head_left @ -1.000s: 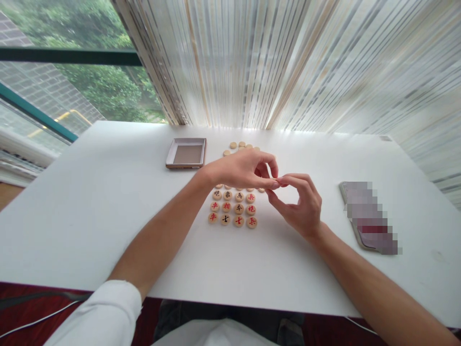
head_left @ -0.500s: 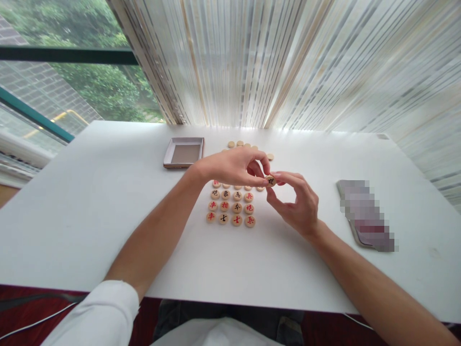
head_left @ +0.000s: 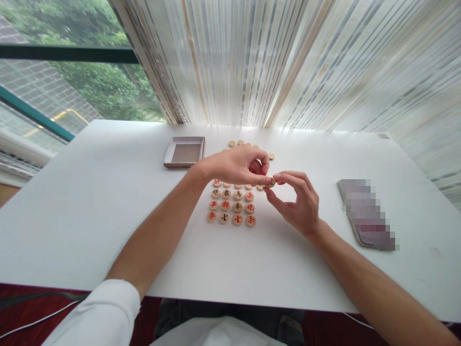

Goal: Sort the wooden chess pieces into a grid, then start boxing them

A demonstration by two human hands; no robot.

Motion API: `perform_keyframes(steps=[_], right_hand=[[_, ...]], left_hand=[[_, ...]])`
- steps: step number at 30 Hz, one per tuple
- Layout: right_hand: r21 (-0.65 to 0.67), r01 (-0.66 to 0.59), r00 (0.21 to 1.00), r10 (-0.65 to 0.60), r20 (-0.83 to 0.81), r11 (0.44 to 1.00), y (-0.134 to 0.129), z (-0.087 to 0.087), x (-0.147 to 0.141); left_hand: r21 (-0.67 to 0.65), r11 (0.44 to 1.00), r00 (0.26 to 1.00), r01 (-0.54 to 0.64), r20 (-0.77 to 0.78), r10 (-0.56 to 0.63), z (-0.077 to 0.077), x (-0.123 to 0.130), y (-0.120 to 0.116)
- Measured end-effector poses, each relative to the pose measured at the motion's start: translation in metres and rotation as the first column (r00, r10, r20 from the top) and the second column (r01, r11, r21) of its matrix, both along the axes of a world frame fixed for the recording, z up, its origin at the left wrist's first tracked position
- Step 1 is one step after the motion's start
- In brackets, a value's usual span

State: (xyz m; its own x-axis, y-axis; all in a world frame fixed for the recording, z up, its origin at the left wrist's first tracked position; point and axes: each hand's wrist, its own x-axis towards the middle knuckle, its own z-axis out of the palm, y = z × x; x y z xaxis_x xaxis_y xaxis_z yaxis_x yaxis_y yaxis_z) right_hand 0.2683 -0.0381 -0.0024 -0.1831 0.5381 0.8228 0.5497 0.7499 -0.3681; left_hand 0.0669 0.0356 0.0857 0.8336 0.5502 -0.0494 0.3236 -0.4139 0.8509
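Observation:
A round wooden Chinese chess piece [head_left: 271,182] with a dark character is held up above the table between my two hands. My right hand [head_left: 300,202] pinches its edge between thumb and fingertips. Reaching across from the left, my left hand [head_left: 239,166] has its thumb on the same piece, its other fingers curled in. Below the hands lie rows of chess pieces with red and black characters, among them a red-marked piece [head_left: 250,220] and a black-marked piece [head_left: 224,218]. The row nearest my left hand is partly hidden by it.
Several blank-looking pieces [head_left: 240,143] lie beyond my left hand, partly covered. An open shallow box [head_left: 187,153] stands at the back left of the white table [head_left: 90,206]. A blurred-out phone [head_left: 367,214] lies on the right. Striped curtains [head_left: 245,62] hang behind.
The chess piece has tilted slightly between my hands, so less of its character shows. My left index finger has curled back a little from it. The rows on the table are unchanged.

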Motion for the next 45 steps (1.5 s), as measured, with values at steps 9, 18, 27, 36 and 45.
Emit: perform_keyframes(steps=[9,18,27,36,45], right_hand=[[-0.034,-0.046,0.998,0.047,0.033,0.998,-0.0008,-0.0018,-0.0003],[-0.056,-0.114,0.992,0.117,0.049,0.992,-0.0021,-0.0043,-0.001],[-0.068,-0.137,0.988,0.141,0.066,0.988,-0.0031,-0.0031,-0.0015],[-0.071,-0.141,0.986,0.146,0.074,0.987,-0.0032,-0.0024,-0.0022],[-0.132,-0.126,0.986,0.138,0.091,0.983,-0.0042,-0.0013,-0.0019]], left_hand=[[-0.013,0.999,0.997,0.043,-0.061,-0.044,0.0012,-0.0025,0.0012],[0.005,0.999,0.99,0.034,-0.135,-0.033,0.0033,-0.0074,0.0017],[0.011,0.999,0.982,0.041,-0.187,-0.038,0.0043,-0.0076,0.0018],[0.002,0.999,0.981,0.048,-0.189,-0.047,0.0054,-0.0091,0.0018],[0.008,0.999,0.978,0.05,-0.205,-0.047,0.0075,-0.0095,0.0007]])
